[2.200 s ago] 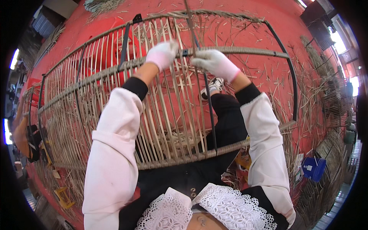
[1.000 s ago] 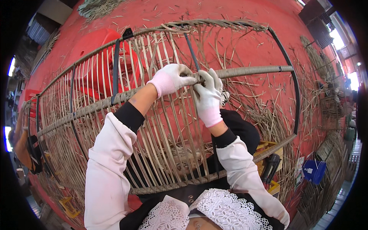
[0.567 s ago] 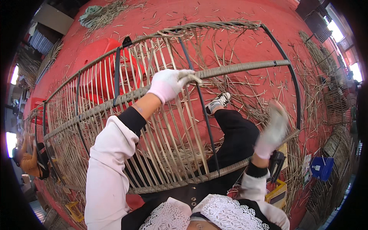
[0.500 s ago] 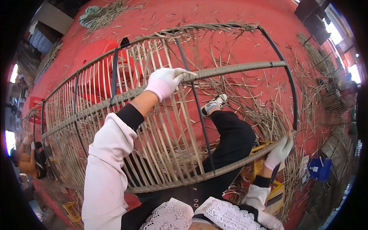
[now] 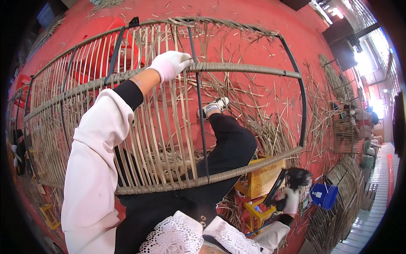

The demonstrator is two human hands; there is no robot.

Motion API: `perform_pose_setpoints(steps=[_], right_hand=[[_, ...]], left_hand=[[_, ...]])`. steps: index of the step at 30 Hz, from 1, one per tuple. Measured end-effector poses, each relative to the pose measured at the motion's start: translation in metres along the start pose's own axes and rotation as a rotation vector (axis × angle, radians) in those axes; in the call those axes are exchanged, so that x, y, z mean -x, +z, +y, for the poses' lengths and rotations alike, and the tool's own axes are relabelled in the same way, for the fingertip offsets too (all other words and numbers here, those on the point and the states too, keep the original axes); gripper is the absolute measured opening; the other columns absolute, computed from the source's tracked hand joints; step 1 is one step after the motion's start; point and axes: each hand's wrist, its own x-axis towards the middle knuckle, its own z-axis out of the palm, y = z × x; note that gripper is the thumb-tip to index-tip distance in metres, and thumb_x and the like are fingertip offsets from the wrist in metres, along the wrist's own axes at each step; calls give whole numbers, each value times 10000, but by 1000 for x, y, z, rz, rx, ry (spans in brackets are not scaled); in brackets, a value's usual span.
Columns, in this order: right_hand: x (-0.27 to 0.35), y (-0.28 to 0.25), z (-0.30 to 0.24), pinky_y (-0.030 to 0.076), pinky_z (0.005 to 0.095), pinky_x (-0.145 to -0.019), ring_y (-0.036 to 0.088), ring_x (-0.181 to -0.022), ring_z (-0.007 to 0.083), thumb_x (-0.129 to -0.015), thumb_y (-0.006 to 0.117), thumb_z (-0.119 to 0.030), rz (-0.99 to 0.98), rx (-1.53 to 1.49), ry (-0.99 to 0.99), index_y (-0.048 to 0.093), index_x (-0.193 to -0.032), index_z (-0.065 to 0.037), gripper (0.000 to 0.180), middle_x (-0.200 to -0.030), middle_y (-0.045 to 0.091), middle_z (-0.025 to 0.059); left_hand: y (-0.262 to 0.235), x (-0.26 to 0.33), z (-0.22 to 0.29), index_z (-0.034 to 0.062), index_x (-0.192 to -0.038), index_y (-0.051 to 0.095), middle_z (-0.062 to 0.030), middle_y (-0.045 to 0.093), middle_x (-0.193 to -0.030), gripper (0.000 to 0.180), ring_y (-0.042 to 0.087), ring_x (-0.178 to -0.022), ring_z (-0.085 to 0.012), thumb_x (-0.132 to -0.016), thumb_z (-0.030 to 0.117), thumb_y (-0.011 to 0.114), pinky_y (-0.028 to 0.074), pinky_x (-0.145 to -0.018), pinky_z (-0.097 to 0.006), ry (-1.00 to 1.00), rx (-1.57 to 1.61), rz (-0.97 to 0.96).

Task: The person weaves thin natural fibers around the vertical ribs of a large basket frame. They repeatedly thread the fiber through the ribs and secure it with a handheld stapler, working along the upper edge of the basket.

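Across my lap leans a large wicker frame (image 5: 245,67) with dark metal bars and long, pale upright strips. My left hand (image 5: 171,65), in a white glove, is closed on its wrapped middle rail, beside a dark upright bar. To the right of that bar, the upper and lower openings carry no upright strips. My right hand (image 5: 292,200), also gloved, is low on the right, off the frame. In its grip is a black tool (image 5: 296,180) that looks like a staple gun, slightly blurred by motion.
Beside my right arm stand a yellow wooden stool (image 5: 262,180) and a yellow frame (image 5: 256,213) with small items. A blue bucket (image 5: 323,195) lies farther right. Loose strips (image 5: 270,131) cover the red floor. A red chair (image 5: 99,34) is behind the frame; other people work at both sides.
My right hand has left the frame's lower right corner and now holds the black tool. My left hand has slid left along the rail, its fingers now curled in. The view has swung right.
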Motion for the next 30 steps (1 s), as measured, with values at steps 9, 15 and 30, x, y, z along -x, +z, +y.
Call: perform_pose_setpoints(steps=[9, 15, 30], right_hand=[[51, 285, -264, 450, 283, -520, 536, -505, 131, -860, 610, -151, -777, 230, -243, 533, -842, -26, 148, -596, 531, 30], [43, 403, -310, 448, 272, -459, 543, -460, 109, -828, 640, -125, -891, 538, -373, 571, -812, 14, 155, -600, 537, 19], [54, 418, -315, 436, 272, -471, 517, -465, 94, -805, 620, -187, -797, 869, -509, 592, -808, 47, 236, -580, 556, 30]], left_hand=[[4, 7, -1, 80, -1023, 671, -204, 676, -906, 435, 635, -930, -400, -999, 448, 440, 483, -798, -504, -42, 62, 38], [-1, 4, -3, 107, -1000, 692, -141, 707, -977, 366, 666, -983, -346, -987, 374, 442, 526, -846, -476, -112, 64, -60], [2, 5, -5, 132, -1011, 700, -154, 708, -955, 279, 672, -931, -364, -947, 296, 484, 533, -815, -477, -108, 47, -76]])
